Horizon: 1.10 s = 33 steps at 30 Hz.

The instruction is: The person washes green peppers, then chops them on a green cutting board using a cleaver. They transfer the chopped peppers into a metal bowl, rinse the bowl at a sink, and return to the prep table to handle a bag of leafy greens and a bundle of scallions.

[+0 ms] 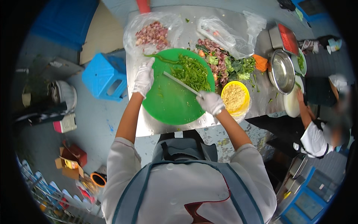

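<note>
A round green cutting board [173, 109] lies on the steel table in front of me. My right hand [211, 102], in a white glove, grips a knife [181, 82] whose blade points up and left over the board. Beside the blade is a heap of chopped green chili peppers [193, 73]. My gloved left hand [144, 77] rests at the board's left edge; its fingertips are near whole green peppers [162, 58], and whether they touch them I cannot tell. To the right of the board stands a yellow bowl [247, 98] of minced pale food, perhaps garlic.
Peeled shallots [153, 35] lie in a plastic bag at the back left. Vegetable scraps [221, 63], a clear bag [223, 35], an orange cloth [260, 63] and a steel bowl [282, 72] are on the right. A co-worker [316, 137] stands at the far right. A blue stool [102, 78] is left.
</note>
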Available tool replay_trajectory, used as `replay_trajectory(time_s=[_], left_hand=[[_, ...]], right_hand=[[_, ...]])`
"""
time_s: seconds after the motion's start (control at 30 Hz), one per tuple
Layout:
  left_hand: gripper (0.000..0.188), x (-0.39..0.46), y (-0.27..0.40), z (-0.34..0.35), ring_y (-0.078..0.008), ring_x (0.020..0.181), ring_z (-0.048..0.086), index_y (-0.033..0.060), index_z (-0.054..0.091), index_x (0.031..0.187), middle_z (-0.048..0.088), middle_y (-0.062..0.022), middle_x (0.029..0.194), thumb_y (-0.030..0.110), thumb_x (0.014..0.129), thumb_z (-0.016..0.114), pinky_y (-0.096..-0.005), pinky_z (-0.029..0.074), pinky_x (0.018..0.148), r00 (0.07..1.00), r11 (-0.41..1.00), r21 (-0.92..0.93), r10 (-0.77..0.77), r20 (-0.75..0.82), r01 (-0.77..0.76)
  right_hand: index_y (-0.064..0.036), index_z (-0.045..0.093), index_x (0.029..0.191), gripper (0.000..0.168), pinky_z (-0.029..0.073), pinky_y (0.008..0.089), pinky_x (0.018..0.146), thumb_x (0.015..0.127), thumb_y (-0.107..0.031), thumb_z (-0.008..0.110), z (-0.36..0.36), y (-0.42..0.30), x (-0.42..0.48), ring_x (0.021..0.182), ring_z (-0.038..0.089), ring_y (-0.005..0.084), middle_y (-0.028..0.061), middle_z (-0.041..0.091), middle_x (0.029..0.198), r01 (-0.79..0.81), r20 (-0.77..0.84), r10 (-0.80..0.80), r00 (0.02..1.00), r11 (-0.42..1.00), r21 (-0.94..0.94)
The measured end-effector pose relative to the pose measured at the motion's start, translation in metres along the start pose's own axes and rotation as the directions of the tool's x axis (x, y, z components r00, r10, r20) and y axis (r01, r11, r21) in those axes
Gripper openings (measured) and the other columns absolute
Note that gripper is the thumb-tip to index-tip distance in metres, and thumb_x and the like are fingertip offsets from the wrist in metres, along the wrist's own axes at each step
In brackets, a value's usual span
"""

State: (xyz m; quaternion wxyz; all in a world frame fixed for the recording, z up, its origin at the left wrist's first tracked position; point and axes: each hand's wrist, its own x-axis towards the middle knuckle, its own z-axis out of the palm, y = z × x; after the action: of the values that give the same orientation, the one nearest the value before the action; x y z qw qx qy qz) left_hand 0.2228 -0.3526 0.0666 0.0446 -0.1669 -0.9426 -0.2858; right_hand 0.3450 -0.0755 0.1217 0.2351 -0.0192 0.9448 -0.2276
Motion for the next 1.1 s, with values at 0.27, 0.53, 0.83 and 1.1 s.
replay_trajectory(time_s=[0.27, 0.53, 0.83, 1.1], left_hand=[[0.043, 0.079, -0.031, 0.048, -0.0355, 0.101, 0.055, 0.0085, 0.05, 0.124, 0.058, -0.0168, 0.11, 0.014, 0.082, 0.057, -0.0446, 0.043, 0.087, 0.898, 0.871, 0.351, 0.195, 0.393, -0.343], [0.027, -0.025, -0.048, -0.002, -0.0262, 0.1, 0.055, 0.0064, 0.056, 0.115, 0.056, -0.0125, 0.108, 0.018, 0.091, 0.052, -0.0364, 0.045, 0.084, 0.975, 0.988, -0.156, 0.043, 0.217, -0.009], [0.059, -0.162, 0.029, 0.058, -0.0281, 0.098, 0.052, 0.0165, 0.044, 0.132, 0.054, -0.0133, 0.106, 0.017, 0.078, 0.066, -0.0393, 0.042, 0.085, 0.925, 0.956, 0.146, 0.198, 0.323, -0.255], [0.049, -0.188, 0.016, 0.032, -0.0251, 0.1, 0.051, 0.0125, 0.05, 0.126, 0.056, -0.0072, 0.104, 0.019, 0.079, 0.062, -0.0383, 0.04, 0.085, 0.97, 0.961, 0.274, -0.026, 0.243, -0.043]], right_hand=[[-0.007, 0.063, 0.099, 0.034, 0.049, 0.0386, 0.068, 0.079, -0.033, 0.055, 0.09, 0.022, 0.012, 0.071, 0.062, 0.0332, 0.0174, 0.064, 0.079, -0.033, 0.334, -0.054, 0.941, 0.968, 0.248], [-0.005, 0.06, 0.103, 0.037, 0.048, 0.0365, 0.066, 0.081, -0.034, 0.06, 0.024, 0.006, -0.019, 0.07, 0.062, 0.0278, 0.0147, 0.064, 0.076, -0.338, 0.002, 0.385, 0.923, 0.808, 0.482], [-0.002, 0.061, 0.101, 0.033, 0.044, 0.0279, 0.049, 0.079, -0.023, 0.071, 0.135, -0.011, -0.17, 0.054, 0.051, 0.0105, -0.0006, 0.055, 0.065, -0.366, 0.172, 0.595, 0.785, 0.222, 0.904], [-0.003, 0.057, 0.095, 0.031, 0.043, 0.028, 0.049, 0.081, -0.028, 0.068, 0.144, -0.016, -0.203, 0.053, 0.053, 0.0108, 0.0021, 0.056, 0.063, 0.094, -0.264, 0.344, 0.901, 0.439, 0.893]])
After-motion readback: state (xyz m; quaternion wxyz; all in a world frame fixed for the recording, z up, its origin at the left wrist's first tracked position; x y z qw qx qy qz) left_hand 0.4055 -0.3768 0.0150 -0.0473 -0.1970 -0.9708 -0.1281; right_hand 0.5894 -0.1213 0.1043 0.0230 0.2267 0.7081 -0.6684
